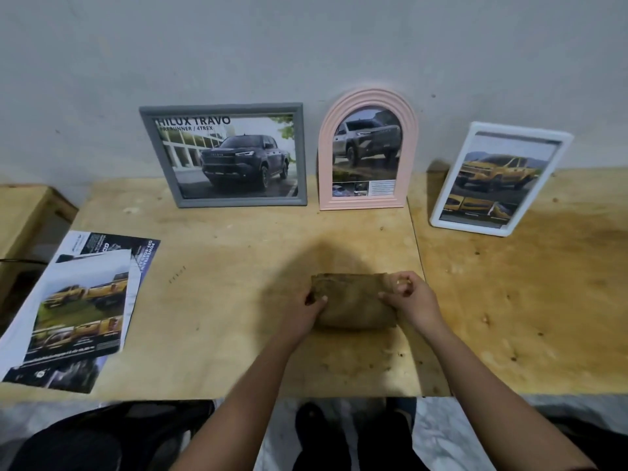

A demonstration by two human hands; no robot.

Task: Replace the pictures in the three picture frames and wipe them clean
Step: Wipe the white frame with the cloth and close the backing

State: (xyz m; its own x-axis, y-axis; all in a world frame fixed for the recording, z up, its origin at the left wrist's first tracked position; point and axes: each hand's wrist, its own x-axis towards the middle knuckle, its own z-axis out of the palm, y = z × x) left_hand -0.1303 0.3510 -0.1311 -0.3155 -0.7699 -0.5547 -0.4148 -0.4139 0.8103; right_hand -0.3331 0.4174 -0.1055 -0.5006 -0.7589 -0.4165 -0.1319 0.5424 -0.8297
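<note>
1. Lying at the lower left, loose truck prints (78,300) overlap in a pile on the plywood table (221,266).
2. Upper centre-left: the gray frame (243,201) leans on the pale wall (306,45), holding a dark truck picture.
3. Lower centre: the left hand (307,312) and right hand (413,300) each grip one end of the folded brown cloth (353,300), fingers curled on it.
4. Upper centre: the pink arched frame (368,202) stands just beside the gray frame.
5. Upper right: the white frame (470,229) tilts back against the wall, well apart from the cloth.
</note>
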